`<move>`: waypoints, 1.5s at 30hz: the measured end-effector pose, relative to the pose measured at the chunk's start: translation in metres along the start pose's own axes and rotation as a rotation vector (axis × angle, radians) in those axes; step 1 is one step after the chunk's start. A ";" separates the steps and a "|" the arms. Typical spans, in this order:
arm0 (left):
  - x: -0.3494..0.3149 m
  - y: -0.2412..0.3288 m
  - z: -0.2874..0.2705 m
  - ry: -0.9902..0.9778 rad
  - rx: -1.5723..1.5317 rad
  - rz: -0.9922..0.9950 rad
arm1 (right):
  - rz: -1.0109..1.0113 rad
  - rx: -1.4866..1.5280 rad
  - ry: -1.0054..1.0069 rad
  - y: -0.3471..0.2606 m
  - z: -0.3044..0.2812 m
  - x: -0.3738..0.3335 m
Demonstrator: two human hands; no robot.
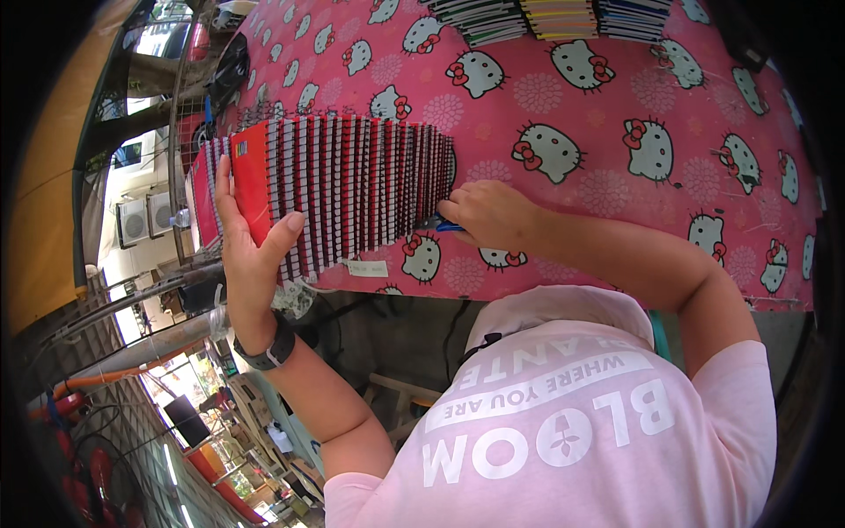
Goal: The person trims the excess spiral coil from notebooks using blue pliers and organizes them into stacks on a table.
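A long row of spiral-bound notebooks (352, 189) stands packed on the table, spines and black wire coils toward me, with a red cover showing at its left end. Against that end my left hand (251, 251) lies with fingers stretched and thumb apart, bracing the row; a dark watch is on the wrist. At the row's right end, my right hand (493, 211) is closed around a small blue object (449, 226). Only part of that object sticks out below the fingers, so its kind is hidden. It sits close to the lower corner of the last notebooks.
A pink cloth with white cat faces covers the table (607, 189). More bundled books (559, 19) stand at the far edge. A small white label (368, 268) lies near the front edge. Pipes and metal railing (132, 304) are on the left.
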State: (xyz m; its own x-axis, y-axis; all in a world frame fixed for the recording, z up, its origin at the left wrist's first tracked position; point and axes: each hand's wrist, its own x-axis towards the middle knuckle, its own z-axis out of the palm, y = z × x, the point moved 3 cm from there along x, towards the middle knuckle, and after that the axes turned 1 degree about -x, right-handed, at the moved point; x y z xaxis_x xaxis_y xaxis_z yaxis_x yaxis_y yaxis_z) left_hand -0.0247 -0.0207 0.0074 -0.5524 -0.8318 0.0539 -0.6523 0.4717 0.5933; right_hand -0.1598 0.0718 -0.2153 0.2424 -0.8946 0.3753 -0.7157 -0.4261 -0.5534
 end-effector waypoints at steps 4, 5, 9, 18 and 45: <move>0.001 -0.001 -0.001 -0.006 -0.005 0.004 | 0.091 0.065 -0.139 0.002 0.002 -0.008; 0.001 -0.003 -0.002 0.000 0.014 0.018 | 0.086 0.089 -0.106 0.003 0.001 -0.014; 0.000 -0.003 0.001 0.002 -0.059 -0.007 | 0.097 0.036 0.052 0.005 -0.006 -0.019; 0.001 -0.002 -0.001 -0.005 0.008 0.015 | -0.047 0.000 0.189 -0.003 -0.006 -0.011; 0.000 -0.004 0.000 0.022 -0.023 0.003 | 0.016 0.202 0.038 0.007 -0.007 -0.017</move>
State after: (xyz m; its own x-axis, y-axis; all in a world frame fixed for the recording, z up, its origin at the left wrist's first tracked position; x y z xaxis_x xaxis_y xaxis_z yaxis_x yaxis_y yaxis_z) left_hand -0.0225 -0.0226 0.0050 -0.5422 -0.8370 0.0734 -0.6384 0.4671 0.6117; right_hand -0.1740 0.0849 -0.2203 0.2042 -0.8974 0.3911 -0.5720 -0.4336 -0.6963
